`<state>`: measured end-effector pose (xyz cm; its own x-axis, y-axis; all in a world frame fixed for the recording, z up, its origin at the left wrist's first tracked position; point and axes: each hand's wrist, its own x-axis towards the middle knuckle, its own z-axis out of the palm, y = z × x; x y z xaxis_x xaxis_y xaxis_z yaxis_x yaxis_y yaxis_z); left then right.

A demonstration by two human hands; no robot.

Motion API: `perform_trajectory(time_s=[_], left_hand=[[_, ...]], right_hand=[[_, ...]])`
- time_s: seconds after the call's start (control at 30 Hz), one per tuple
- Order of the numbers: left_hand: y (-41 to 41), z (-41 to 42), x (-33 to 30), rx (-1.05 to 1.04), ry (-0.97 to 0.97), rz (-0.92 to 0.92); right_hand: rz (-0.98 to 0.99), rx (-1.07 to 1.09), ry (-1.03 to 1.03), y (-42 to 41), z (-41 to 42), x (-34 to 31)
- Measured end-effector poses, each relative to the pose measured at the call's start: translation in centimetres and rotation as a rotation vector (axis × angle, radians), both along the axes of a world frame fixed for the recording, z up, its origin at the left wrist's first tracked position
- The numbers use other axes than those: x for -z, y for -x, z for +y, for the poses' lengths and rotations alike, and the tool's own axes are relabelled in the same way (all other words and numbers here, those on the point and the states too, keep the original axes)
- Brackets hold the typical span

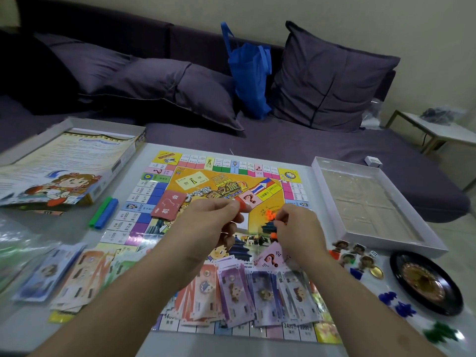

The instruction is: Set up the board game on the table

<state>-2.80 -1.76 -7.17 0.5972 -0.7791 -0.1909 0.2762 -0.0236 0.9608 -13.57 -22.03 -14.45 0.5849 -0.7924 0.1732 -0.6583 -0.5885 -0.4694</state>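
Purple and pink play money [247,289] sits fanned on the near edge of the board [164,186]. Just past it, your left hand [206,222] and right hand [296,228] both pinch something small over the board's middle, maybe a clear bag, honestly can't tell. Orange pieces [273,215] lie just beyond your right fingertips, so that hand's closer. Red card deck [168,204] is further left.

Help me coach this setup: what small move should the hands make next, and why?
Probably lower the small orange pieces onto the game board. Both the left hand and right hand hover above its centre, pinching at what looks like a clear wrapper, and some orange pieces show between them. Whether it is open yet is unclear.
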Motion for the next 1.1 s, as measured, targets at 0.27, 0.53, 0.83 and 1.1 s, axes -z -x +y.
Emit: perform_trajectory(time_s=[0.27,0.53,0.83,1.1], left_hand=[[-0.6,0.2,0.1,-0.101,-0.055,-0.17],[0.2,0.8,-0.3,-0.029,-0.081,-0.25],[0.4,0.9,-0.2,-0.003,-0.074,-0.277],[0.1,0.7,-0.4,0.012,-0.158,-0.434]], right_hand=[[-0.469,-0.375,-0.405,0.5,4.9,-7.7],[-0.401,-0.548,-0.105,2.2,7.3,-8.7],[-0.311,-0.561,0.05,2.4,7.5,-9.1],[-0.392,-0.569,0.101,2.0,8.0,-8.5]])
